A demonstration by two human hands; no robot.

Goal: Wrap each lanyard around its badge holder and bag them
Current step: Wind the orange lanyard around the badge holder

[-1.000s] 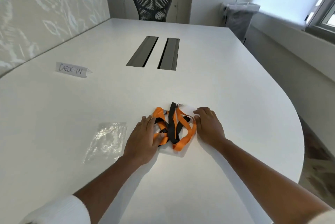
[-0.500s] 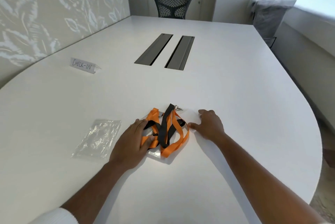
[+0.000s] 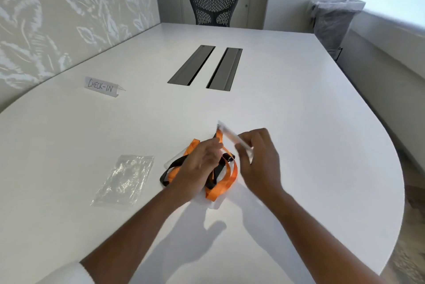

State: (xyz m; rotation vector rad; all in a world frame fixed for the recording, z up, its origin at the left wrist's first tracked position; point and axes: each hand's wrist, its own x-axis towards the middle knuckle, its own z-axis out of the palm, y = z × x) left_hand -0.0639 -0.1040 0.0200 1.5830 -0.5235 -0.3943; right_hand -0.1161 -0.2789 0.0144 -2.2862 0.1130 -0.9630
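Near the rounded right edge of the white table [image 3: 299,122], the right hand [image 3: 259,164] is pinching a clear badge holder [image 3: 232,138] between thumb and fingers, lifting it off the surface. The holder is showing almost edge-on and blurred, with its long axis running from the far left, by the left hand's fingertips, down toward the near right into the right palm; its far end is pointing up and away toward the two grey cable slots [image 3: 207,67]. An orange lanyard [image 3: 230,175] is hanging from that far end and trailing down into a loose heap on the table just below both hands, tangled with a black lanyard [image 3: 171,168]. The left hand [image 3: 197,166] is lying over this heap, fingers curled together near the orange strap; whether it is actually gripping the strap cannot be told. A second clear holder's edge [image 3: 171,161] is peeking out beneath the heap's left side. A crumpled clear plastic bag [image 3: 125,180] is lying flat just to the left of the heap, apart from it. A folded "CHECK-IN" card [image 3: 102,87] is standing well beyond it, near the far left edge.
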